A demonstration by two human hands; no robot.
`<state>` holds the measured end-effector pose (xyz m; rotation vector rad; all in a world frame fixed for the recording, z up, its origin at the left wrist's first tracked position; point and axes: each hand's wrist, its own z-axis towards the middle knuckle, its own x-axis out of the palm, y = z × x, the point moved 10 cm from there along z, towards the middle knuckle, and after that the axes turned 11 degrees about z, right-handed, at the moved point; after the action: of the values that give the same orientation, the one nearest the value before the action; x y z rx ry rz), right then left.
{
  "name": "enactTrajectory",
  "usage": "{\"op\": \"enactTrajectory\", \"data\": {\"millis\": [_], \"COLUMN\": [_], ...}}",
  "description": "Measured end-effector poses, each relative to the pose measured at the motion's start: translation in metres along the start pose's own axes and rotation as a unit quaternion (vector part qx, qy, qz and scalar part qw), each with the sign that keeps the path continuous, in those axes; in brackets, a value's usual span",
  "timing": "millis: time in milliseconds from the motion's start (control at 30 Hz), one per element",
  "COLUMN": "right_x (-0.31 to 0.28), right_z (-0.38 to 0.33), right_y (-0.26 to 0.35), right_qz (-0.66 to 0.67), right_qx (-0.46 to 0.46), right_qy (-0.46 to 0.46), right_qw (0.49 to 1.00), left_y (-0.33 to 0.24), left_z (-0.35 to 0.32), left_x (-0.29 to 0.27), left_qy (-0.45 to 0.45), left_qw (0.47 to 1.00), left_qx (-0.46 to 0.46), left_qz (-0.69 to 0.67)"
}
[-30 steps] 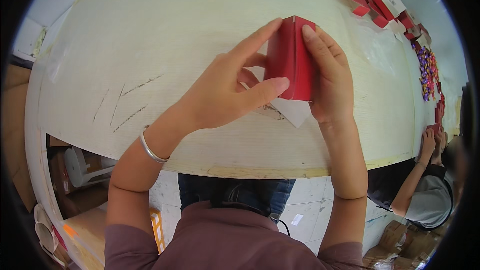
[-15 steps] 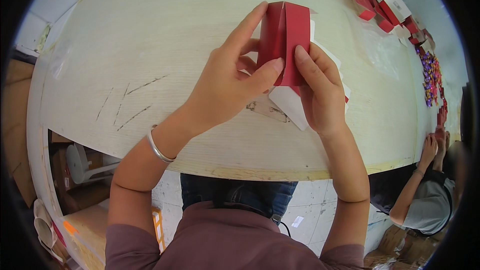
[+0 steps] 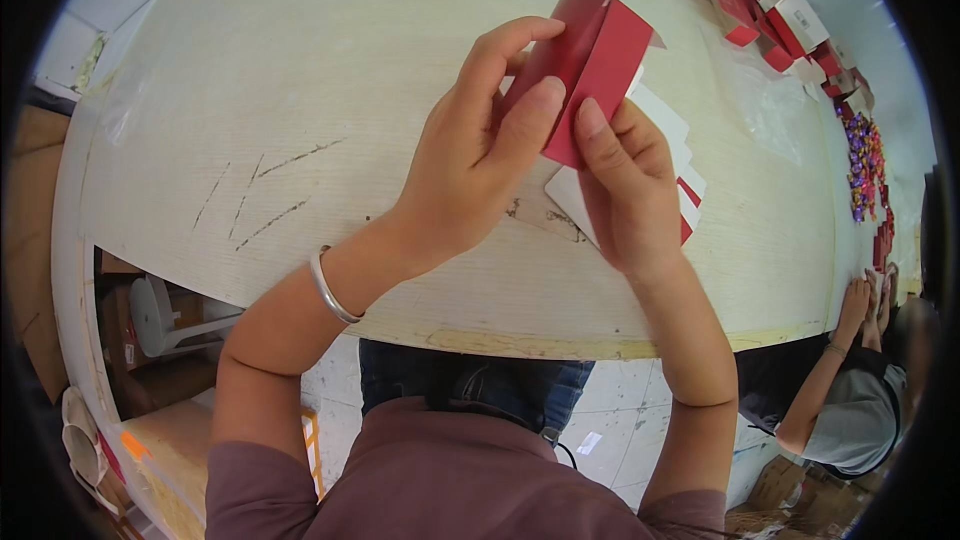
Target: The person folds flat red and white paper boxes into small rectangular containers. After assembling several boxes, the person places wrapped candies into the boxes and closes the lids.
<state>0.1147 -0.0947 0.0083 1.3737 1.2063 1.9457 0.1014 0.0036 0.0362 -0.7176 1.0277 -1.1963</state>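
Observation:
Both hands hold a red cardboard box (image 3: 590, 65) above the table, tilted with its top leaning right. My left hand (image 3: 470, 150) grips its left face, forefinger near the upper edge and thumb on the front. My right hand (image 3: 632, 175) is closed on the lower right side, its thumb pressed on the front face. A small flap sticks out at the box's upper right. Beneath and behind my right hand lie flat white and red card blanks (image 3: 668, 130), partly hidden by the hand and the box.
Assembled red and white boxes (image 3: 770, 10) pile up at the far right of the pale table (image 3: 330, 70). Purple and red wrapped sweets (image 3: 862, 160) lie at the right, near another person's hands (image 3: 868, 302). Clear plastic film (image 3: 765, 105) lies nearer. A white stool (image 3: 160, 315) stands lower left.
The box has turned clockwise, its top swinging right. The gap between its front panels has closed to a single edge. My left forefinger has bent and slid down from the top corner.

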Motion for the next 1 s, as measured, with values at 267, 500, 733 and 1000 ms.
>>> {"op": "enactTrajectory", "data": {"millis": [267, 500, 733, 1000], "right_x": [0.007, 0.01, 0.003, -0.02], "right_z": [-0.006, -0.007, -0.003, 0.003], "right_y": [0.007, 0.005, -0.007, 0.008], "right_qz": [0.032, 0.009, 0.073, 0.027], "right_qx": [-0.05, -0.07, 0.012, 0.006], "right_qy": [0.007, 0.005, -0.022, -0.056], "right_qw": [0.998, 0.998, 0.997, 0.998], "left_y": [-0.012, -0.013, -0.012, -0.036], "left_z": [0.003, 0.001, -0.003, 0.004], "left_x": [0.002, 0.008, 0.018, -0.005], "left_qy": [0.045, 0.03, 0.074, 0.014], "left_qw": [0.996, 0.986, 0.979, 0.938], "left_qx": [0.057, 0.112, 0.103, 0.221], "left_qz": [0.043, 0.123, 0.161, 0.266]}}
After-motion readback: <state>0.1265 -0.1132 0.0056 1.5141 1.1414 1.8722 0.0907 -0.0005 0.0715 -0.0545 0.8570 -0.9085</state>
